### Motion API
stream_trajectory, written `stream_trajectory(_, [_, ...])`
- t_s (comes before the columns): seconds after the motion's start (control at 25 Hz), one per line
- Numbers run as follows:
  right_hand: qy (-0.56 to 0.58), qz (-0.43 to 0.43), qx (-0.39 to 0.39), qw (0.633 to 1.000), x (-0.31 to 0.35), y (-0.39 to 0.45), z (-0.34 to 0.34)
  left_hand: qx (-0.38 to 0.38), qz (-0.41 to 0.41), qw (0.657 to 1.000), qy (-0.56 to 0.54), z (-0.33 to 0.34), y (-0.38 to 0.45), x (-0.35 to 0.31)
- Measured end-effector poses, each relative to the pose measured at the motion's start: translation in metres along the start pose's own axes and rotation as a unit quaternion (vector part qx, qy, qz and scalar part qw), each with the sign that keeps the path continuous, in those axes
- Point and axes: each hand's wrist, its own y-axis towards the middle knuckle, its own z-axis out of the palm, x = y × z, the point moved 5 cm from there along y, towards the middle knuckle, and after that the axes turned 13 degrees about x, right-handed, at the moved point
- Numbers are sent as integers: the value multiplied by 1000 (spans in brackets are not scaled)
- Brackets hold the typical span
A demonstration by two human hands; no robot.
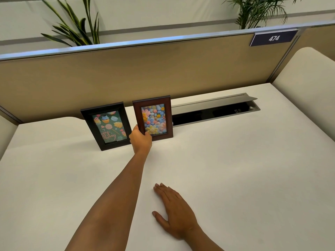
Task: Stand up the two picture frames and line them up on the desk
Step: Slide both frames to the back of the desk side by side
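While both frames stand upright at the far side of the white table point(235, 169), we see them side by side, just apart, in front of the tan partition point(126, 73). At the left is the black frame point(106, 125) with a cupcake and lollipop picture, tilted a little. Just right of it our left hand point(141, 139) reaches far across the table; its grip is closed on the lower left corner of the brown frame point(153, 117), thumb on the frame's left edge and fingers on the front near the bottom. The brown frame, with a flower picture, rises above and to the right of that grip. Right of it an open cable tray point(215, 110) runs along the table. Nearer us, our right hand point(174, 212) lies flat and released on the table, holding nothing, well apart from both frames.
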Motion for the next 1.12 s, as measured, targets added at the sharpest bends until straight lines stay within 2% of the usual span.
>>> stream_trajectory(0.28, [-2,1,-9,1000,1,-1,-1,-34,-14,999,-4,-3,-4,4])
stream_trajectory(0.8, [-8,2,-7,1000,0,0,1,-46,-36,998,32,-4,0,10])
stream_trajectory(1.12, [-14,0,1,1000,0,0,-1,-80,46,995,-21,-9,-13,12])
